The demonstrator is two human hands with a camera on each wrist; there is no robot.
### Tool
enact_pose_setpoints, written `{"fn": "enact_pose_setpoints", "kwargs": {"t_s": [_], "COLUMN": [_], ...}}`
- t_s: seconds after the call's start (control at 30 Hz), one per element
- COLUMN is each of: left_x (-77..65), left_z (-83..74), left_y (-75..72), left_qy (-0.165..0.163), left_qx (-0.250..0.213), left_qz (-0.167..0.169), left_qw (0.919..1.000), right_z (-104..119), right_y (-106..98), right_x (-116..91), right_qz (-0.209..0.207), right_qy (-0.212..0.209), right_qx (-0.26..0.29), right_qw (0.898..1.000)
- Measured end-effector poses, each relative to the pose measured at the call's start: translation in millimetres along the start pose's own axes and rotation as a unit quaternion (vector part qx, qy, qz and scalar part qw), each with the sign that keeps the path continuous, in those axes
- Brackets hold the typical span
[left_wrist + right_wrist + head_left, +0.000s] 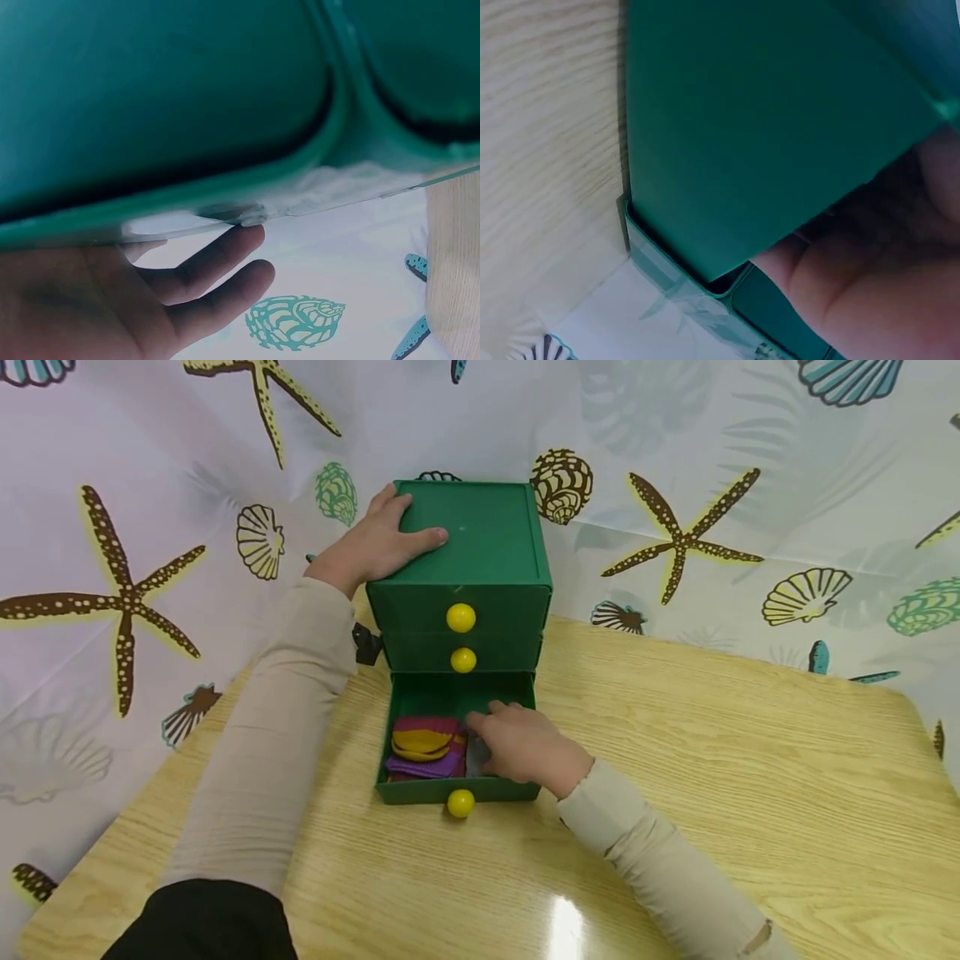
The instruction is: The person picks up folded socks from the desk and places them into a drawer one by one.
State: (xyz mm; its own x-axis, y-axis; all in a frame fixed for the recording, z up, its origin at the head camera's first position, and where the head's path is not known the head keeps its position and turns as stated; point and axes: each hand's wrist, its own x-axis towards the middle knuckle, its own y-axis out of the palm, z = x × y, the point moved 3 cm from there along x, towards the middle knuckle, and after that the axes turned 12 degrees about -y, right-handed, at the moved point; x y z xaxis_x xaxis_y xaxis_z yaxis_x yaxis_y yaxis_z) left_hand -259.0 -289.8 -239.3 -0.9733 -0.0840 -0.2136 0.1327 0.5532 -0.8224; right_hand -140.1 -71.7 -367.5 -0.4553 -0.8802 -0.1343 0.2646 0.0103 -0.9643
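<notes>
A green cabinet (472, 539) with yellow knobs stands on the table. Its bottom drawer (420, 791) is pulled out, the two above are closed. My left hand (378, 539) rests on the left edge of the cabinet's top, thumb on the lid and fingers spread. My right hand (525, 745) reaches into the right half of the drawer, over a grey piece of fabric (476, 757); whether it pinches this is hidden. Folded magenta, yellow and purple fabric pieces (422, 752) lie in the drawer's left half. In the right wrist view, the drawer's side wall (765, 127) hides the right fingertips.
The wooden table (712, 760) extends to the right and in front of the cabinet. A curtain (697, 443) printed with shells and starfish hangs behind. A small black object (367, 645) sits by the cabinet's left side.
</notes>
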Motion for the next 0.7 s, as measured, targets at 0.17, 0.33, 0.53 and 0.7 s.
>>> {"fn": "enact_pose_setpoints", "kwargs": {"t_s": [0.17, 0.33, 0.53, 0.7], "left_x": [1.1, -0.3, -1.6, -1.7], "left_z": [2.1, 2.1, -1.4, -2.4], "left_y": [3.7, 4.8, 5.2, 1.4], "left_qy": [-0.001, 0.001, 0.004, 0.002], "left_qx": [-0.005, -0.009, -0.011, -0.01], "left_qz": [0.008, 0.003, 0.005, -0.001], "left_qw": [1.0, 1.0, 0.9999, 1.0], "right_z": [-0.7, 13.9, 40.7, 56.4], "right_y": [0.6, -2.5, 25.6, 66.3], "right_x": [-8.9, -29.3, -57.4, -67.3], "right_qz": [-0.044, -0.233, -0.379, -0.362], "right_qy": [0.002, 0.017, 0.059, 0.143], "right_qx": [0.046, 0.17, 0.442, 0.589], "right_qw": [0.998, 0.957, 0.811, 0.709]}}
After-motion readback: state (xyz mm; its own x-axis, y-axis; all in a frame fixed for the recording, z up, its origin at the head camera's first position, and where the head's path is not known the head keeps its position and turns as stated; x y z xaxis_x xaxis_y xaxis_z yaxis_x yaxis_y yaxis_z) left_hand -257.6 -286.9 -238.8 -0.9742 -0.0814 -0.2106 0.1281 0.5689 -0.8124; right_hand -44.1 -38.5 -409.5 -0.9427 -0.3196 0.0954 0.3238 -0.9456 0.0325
